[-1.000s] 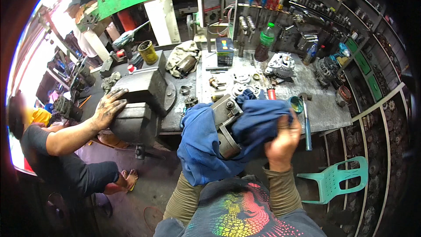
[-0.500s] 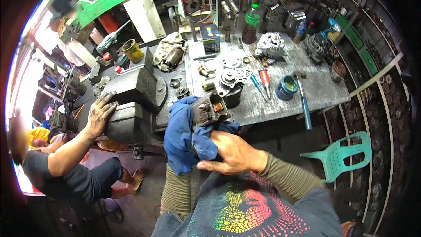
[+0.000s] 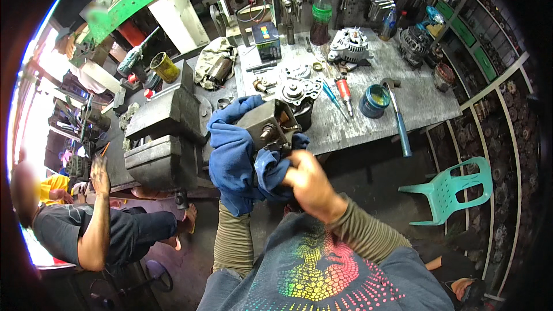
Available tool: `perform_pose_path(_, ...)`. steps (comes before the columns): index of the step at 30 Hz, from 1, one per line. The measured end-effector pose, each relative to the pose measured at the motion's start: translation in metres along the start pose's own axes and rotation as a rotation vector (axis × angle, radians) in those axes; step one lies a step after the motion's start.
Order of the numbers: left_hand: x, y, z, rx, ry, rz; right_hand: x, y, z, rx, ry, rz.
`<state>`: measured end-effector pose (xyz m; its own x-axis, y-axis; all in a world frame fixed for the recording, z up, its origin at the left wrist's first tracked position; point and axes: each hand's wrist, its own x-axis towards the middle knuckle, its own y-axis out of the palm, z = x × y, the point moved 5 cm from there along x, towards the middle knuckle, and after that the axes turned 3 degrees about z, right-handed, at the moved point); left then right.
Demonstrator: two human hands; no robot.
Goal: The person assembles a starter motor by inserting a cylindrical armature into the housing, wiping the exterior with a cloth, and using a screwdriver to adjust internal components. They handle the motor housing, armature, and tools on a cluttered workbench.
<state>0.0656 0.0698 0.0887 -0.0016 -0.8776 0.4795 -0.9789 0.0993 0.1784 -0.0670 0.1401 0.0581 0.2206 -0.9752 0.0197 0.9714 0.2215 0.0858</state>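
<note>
Mid-frame, the right hand, blurred, pinches one blue cloth; the left hand is hidden, its grip I can't tell. One metal housing pokes out there, open side toward frame right, long axis obscured. Beyond, right: one hammer; upper right, two alternators; upper centre, one box, its print unreadable from here

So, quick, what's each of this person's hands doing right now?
Left hand: hidden by the blue cloth; open or closed cannot be told.
Right hand: slightly blurred, closed on a fold of that cloth.
</note>
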Motion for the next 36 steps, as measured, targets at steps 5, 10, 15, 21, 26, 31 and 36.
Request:
perform_pose_path(5, -0.005, -0.001, -0.012, 0.325, 0.230, 0.246, -0.007, -0.006, 0.034, -1.032, -0.691, 0.276)
perform_pose_path(10, -0.011, -0.009, 0.013, 0.260, -0.026, 0.138, -0.002, -0.014, 0.002, -1.068, -0.572, 0.275)
perform_pose_path(15, -0.021, -0.023, -0.001, 0.438, 0.075, 0.254, -0.008, -0.008, -0.014, -1.129, -0.586, 0.282)
perform_pose_path(21, -0.032, -0.024, 0.008, 0.395, 0.041, 0.232, -0.004, -0.015, -0.011, -0.534, -0.464, 0.256)
perform_pose_path(26, -0.026, -0.017, 0.009, 0.377, 0.046, 0.238, -0.010, -0.004, -0.035, 0.589, 0.141, -0.090)
perform_pose_path(31, -0.032, -0.018, 0.002, 0.357, 0.043, 0.249, -0.011, 0.001, 0.010, -0.591, -0.573, -0.011)
perform_pose_path(36, -0.036, -0.027, 0.004, 0.371, 0.031, 0.269, 0.000, -0.006, 0.005, -0.975, -0.732, 0.332)
